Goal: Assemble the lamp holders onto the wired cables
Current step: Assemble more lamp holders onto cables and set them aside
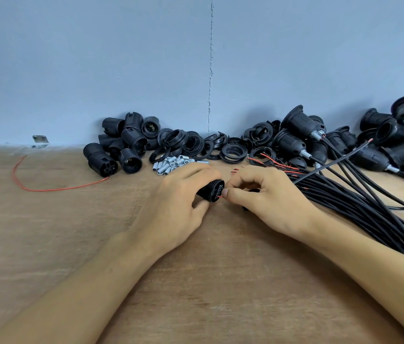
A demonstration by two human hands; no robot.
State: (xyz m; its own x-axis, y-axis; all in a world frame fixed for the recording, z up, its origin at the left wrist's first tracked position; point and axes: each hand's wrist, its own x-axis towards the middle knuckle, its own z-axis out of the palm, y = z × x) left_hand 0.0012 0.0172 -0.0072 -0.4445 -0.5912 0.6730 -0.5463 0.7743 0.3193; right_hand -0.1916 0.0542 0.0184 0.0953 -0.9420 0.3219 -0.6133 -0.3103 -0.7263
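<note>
My left hand (178, 209) grips a black lamp holder (211, 191) low over the wooden table (71, 232), its terminal end facing right. My right hand (268, 202) pinches a thin red wire end at that terminal face, thumb and forefinger pressed together; the black cable it belongs to is mostly hidden under the hand. A thick bundle of black cables (360, 204) with red and black wire ends fans out to the right, just past my right wrist.
Against the grey wall lie loose holder bodies (121, 145), threaded black rings (191, 145), small metal sleeves (171, 165) and, far right, finished holders on cables (345, 140). A loose red wire (47, 188) curls on the left. A metal bracket (40, 139) sits at the wall.
</note>
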